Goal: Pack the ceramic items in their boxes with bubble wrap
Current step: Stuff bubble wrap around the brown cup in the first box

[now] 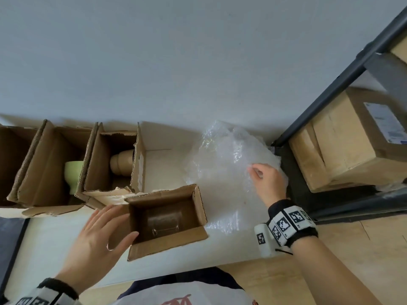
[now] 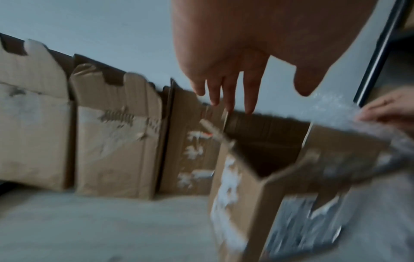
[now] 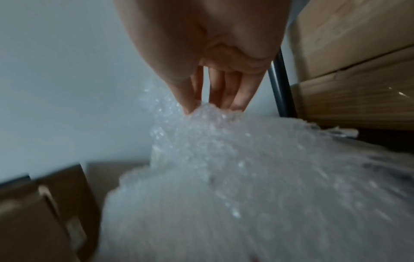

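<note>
A small open cardboard box stands at the table's near middle, with a clear glass-like item lying inside. My left hand hovers at its left side, fingers straight and spread, holding nothing; the left wrist view shows the same hand above the box's open top. To the right lies a heap of bubble wrap. My right hand pinches the bubble wrap between thumb and fingers. Behind, one open box holds a beige ceramic vase and another a pale green ceramic cup.
A third open box stands at the far left. A dark metal shelf frame on the right carries large cardboard cartons. The white wall runs behind the white table. A dark panel borders the table's left end.
</note>
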The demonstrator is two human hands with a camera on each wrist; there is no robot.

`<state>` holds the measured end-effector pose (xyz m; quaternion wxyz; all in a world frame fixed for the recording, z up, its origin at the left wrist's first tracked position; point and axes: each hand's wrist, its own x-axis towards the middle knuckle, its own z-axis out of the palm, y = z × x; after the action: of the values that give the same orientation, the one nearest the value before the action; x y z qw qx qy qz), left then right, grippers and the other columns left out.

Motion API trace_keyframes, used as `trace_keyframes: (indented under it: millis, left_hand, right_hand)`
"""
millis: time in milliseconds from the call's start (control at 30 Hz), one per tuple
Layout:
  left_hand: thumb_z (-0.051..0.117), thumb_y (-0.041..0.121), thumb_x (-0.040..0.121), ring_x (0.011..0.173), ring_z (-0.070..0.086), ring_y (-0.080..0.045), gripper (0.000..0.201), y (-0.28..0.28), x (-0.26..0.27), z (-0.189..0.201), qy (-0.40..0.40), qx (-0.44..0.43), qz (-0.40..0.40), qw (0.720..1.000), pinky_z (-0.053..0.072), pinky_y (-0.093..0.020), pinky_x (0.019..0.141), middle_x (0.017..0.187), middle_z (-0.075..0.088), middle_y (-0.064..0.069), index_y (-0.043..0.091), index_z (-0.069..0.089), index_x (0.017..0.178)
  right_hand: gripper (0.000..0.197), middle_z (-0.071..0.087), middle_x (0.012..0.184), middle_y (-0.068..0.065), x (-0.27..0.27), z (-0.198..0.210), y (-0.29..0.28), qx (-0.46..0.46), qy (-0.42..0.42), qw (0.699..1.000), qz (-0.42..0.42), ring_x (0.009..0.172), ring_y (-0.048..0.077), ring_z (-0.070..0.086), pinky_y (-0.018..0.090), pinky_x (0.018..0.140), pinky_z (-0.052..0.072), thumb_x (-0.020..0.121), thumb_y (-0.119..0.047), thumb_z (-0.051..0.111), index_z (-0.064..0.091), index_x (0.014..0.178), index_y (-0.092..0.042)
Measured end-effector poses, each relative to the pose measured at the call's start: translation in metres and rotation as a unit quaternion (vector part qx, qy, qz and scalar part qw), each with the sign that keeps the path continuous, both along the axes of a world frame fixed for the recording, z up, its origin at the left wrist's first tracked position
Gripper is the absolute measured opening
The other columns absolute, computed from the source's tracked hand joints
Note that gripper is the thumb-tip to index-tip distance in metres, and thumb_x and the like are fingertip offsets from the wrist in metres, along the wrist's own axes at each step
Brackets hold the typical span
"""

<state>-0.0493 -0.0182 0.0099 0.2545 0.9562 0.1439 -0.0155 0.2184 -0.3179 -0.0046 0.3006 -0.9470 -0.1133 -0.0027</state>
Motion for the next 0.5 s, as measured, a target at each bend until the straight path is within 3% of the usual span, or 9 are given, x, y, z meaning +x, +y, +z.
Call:
trace_keyframes:
  millis: [67,100,133,267,300,367,433,500]
  left_hand:
    - [0.046,0.055,0.088,0.118,0.054,-0.028,0.044,-0.008,0.018,0.026,-0.055,-0.035,0.010,0.998,0.047,-0.050,0.094,0.127,0.057,0.002,0.023,0.065,0.111]
    - [0.047,0.052,0.084,0.116,0.055,-0.024,0.044,-0.014,0.029,0.039,-0.065,-0.056,0.002,0.996,0.049,-0.046,0.092,0.128,0.054,0.006,0.025,0.063,0.115]
    - [0.046,0.054,0.080,0.118,0.053,-0.018,0.051,-0.019,0.042,0.051,-0.070,-0.073,-0.013,0.995,0.049,-0.040,0.093,0.131,0.051,0.010,0.027,0.059,0.120]
    - [0.045,0.073,0.069,0.120,0.038,0.006,0.076,-0.044,0.094,0.086,-0.052,-0.151,-0.060,0.985,0.033,-0.017,0.099,0.130,0.036,0.029,0.043,0.033,0.138]
    - [0.046,0.078,0.065,0.118,0.039,0.007,0.084,-0.050,0.107,0.092,-0.037,-0.173,-0.057,0.983,0.034,-0.017,0.099,0.128,0.037,0.030,0.044,0.029,0.140]
    - [0.049,0.082,0.058,0.115,0.048,0.002,0.094,-0.057,0.132,0.103,-0.005,-0.206,-0.032,0.978,0.041,-0.022,0.098,0.129,0.047,0.021,0.035,0.037,0.139]
    - [0.059,0.075,0.062,0.103,0.058,-0.002,0.080,-0.058,0.148,0.111,0.006,-0.196,0.003,0.981,0.048,-0.023,0.089,0.117,0.059,0.013,0.025,0.054,0.125]
    - [0.068,0.051,0.077,0.089,0.064,-0.002,0.035,-0.056,0.156,0.115,-0.034,-0.168,0.019,0.985,0.052,-0.024,0.082,0.096,0.066,0.015,0.024,0.066,0.100]
  right_hand:
    - [0.021,0.070,0.100,0.008,0.000,0.020,0.004,0.085,-0.019,0.996,-0.023,0.086,0.016,0.063,0.014,0.069,0.043,0.091,-0.017,0.062,0.069,0.106,-0.004]
    - [0.019,0.069,0.096,0.003,-0.001,0.031,0.009,0.128,-0.021,0.991,-0.026,0.083,0.012,0.062,0.009,0.067,0.044,0.090,-0.016,0.063,0.069,0.104,-0.005]
    - [0.016,0.067,0.091,-0.002,-0.004,0.042,0.015,0.168,-0.018,0.985,-0.025,0.081,0.010,0.061,0.007,0.065,0.046,0.090,-0.016,0.064,0.070,0.102,-0.007]
    - [0.009,0.067,0.082,-0.012,-0.022,0.082,0.048,0.295,0.021,0.955,0.028,0.075,0.006,0.066,0.020,0.062,0.057,0.089,-0.019,0.065,0.064,0.088,-0.028]
    - [0.011,0.068,0.081,-0.011,-0.026,0.088,0.056,0.315,0.033,0.948,0.042,0.074,0.007,0.067,0.020,0.060,0.056,0.088,-0.019,0.065,0.063,0.086,-0.029]
    - [0.009,0.070,0.081,-0.005,-0.033,0.097,0.072,0.358,0.068,0.930,0.053,0.074,0.008,0.069,0.019,0.058,0.055,0.088,-0.018,0.065,0.065,0.085,-0.026]
    - [0.005,0.071,0.084,-0.002,-0.039,0.100,0.085,0.380,0.101,0.917,0.063,0.076,0.008,0.069,0.017,0.058,0.053,0.088,-0.017,0.066,0.067,0.088,-0.021]
    - [0.006,0.071,0.086,-0.004,-0.042,0.102,0.095,0.399,0.141,0.903,0.077,0.078,0.009,0.069,0.017,0.060,0.053,0.087,-0.014,0.066,0.069,0.091,-0.018]
